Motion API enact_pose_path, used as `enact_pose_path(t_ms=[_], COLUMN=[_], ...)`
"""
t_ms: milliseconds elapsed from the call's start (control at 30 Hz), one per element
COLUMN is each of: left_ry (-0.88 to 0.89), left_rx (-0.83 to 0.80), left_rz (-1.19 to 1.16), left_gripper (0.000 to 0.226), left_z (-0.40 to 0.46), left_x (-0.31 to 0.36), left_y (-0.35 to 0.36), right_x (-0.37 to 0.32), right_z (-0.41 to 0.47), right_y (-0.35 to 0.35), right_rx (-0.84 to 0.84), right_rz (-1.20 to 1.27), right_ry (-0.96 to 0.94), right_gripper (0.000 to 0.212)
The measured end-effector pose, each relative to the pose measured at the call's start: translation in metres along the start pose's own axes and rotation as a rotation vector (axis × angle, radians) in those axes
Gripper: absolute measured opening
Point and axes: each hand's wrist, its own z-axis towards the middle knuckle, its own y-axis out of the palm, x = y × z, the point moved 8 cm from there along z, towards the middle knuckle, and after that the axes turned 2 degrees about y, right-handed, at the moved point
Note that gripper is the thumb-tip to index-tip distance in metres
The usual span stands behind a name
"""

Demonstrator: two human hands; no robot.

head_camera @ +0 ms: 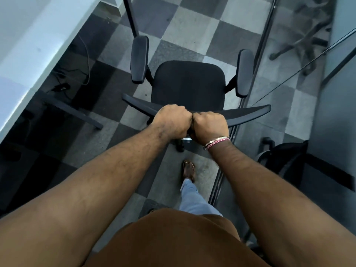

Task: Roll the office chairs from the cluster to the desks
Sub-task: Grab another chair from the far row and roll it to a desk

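Note:
A black office chair (188,83) stands on the checkered carpet right in front of me, seen from above and behind, its seat facing away. My left hand (172,121) and my right hand (211,126) sit side by side, knuckles touching, both gripping the middle of the top edge of the chair's backrest (248,114). The two armrests (139,58) stick out on either side of the seat. One caster shows just below my hands. A white desk (28,54) runs along the left, its edge close to the chair's left side.
A glass partition with a metal frame (264,45) runs along the right, close to the chair's right armrest. Behind the glass, another chair's base (300,47) and a black chair (285,160). Cables lie under the desk (63,86). A desk leg (131,16) stands ahead.

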Motion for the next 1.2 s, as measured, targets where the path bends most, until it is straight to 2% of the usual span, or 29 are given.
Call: enact_pose_path(t_ms=[433,533,700,867,1067,1200], left_ry=[0.006,0.022,0.043,0.039,0.046,0.067], left_rx=[-0.043,-0.031,-0.003,0.028,0.026,0.021], left_rz=[0.017,0.019,0.025,0.005,-0.046,-0.050], left_gripper=[0.018,0.018,0.021,0.023,0.025,0.022], left_z=[0.235,0.287,0.382,0.492,0.631,0.701], left_x=[-0.034,-0.038,-0.052,-0.069,-0.094,-0.116], left_y=[-0.090,-0.108,-0.144,-0.185,-0.243,-0.269], right_x=[0.174,0.217,0.290,0.370,0.477,0.525], right_z=[0.172,0.208,0.280,0.366,0.481,0.543], right_y=[0.018,0.022,0.025,0.033,0.044,0.050], right_rx=[-0.105,-0.098,-0.080,-0.119,-0.172,-0.187], right_rz=[0.009,0.010,-0.006,-0.051,-0.087,-0.064], right_ry=[0.037,0.055,0.088,0.026,0.046,0.053], right_gripper=[0.023,0.028,0.022,0.027,0.026,0.028])
